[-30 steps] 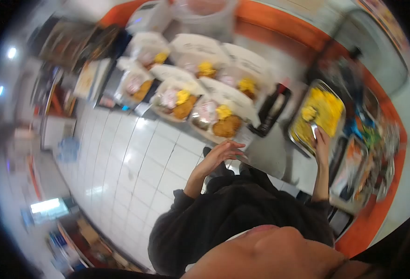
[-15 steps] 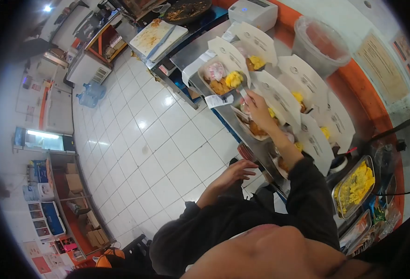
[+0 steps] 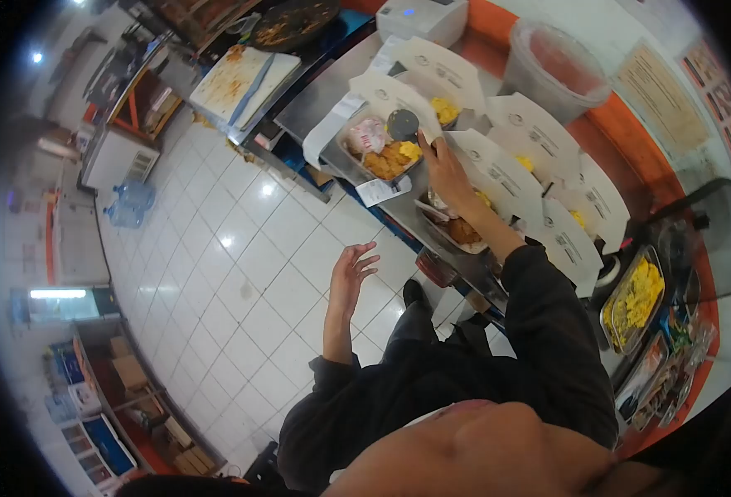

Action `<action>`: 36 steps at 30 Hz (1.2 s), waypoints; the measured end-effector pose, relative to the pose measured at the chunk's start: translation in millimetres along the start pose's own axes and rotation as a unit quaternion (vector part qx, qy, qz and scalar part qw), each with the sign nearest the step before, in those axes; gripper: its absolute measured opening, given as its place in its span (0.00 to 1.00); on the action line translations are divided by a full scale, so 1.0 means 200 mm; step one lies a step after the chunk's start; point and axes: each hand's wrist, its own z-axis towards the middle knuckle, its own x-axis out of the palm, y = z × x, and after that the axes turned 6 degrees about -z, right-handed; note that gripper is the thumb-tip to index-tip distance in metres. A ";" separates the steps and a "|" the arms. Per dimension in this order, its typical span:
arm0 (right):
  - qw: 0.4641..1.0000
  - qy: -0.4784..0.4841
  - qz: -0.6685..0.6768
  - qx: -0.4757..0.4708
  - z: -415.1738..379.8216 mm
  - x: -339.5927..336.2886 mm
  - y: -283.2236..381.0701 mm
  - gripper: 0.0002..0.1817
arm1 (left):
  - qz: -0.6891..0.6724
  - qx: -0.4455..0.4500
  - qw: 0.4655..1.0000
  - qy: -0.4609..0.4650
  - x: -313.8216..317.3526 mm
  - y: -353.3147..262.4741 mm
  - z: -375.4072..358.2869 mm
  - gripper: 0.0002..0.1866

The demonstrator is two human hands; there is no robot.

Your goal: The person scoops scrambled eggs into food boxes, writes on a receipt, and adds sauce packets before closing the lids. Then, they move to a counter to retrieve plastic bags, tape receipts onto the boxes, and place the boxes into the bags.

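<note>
My right hand (image 3: 448, 176) grips the handle of a serving spoon with a dark round bowl (image 3: 403, 125). The spoon is over an open white takeaway box (image 3: 351, 170), where breaded fried pieces (image 3: 388, 162), a wrapped white-and-pink bundle (image 3: 368, 135) and yellow scrambled egg (image 3: 409, 151) lie. Under my right forearm stands another filled box (image 3: 465, 234), partly hidden. My left hand (image 3: 350, 272) hangs above the floor beside the counter, fingers spread and holding nothing. On the right, a metal tray (image 3: 604, 319) contains more scrambled egg (image 3: 636, 300).
More lidded boxes (image 3: 535, 142) crowd the steel counter (image 3: 322, 103). Behind them are a clear plastic tub (image 3: 552, 74) and a white printer (image 3: 422, 23). A cutting board (image 3: 208, 91) with a knife (image 3: 252, 89) lies at the far end. White tiled floor (image 3: 241, 248) stretches to the left.
The spoon has tipped over, and the egg that was at its bowl now sits in the box. My left hand has moved left and upward. The view has shifted somewhat.
</note>
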 end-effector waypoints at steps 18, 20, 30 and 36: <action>0.586 -0.401 0.361 0.604 -2.08 -1.34 -0.60 0.15 | 0.155 -0.227 0.886 0.374 1.12 0.65 0.18 0.12; 0.605 -0.386 0.306 0.626 -2.24 -1.34 -0.65 0.15 | 0.160 -0.218 0.871 0.410 1.33 0.65 0.03 0.13; 0.833 0.046 -0.244 0.494 -2.22 -1.40 -1.16 0.09 | 0.216 -0.243 0.797 0.509 1.97 1.31 -0.43 0.26; 0.872 0.149 -0.350 0.309 -2.21 -1.20 -1.42 0.06 | 0.140 -0.262 0.835 0.464 2.06 1.55 -0.50 0.37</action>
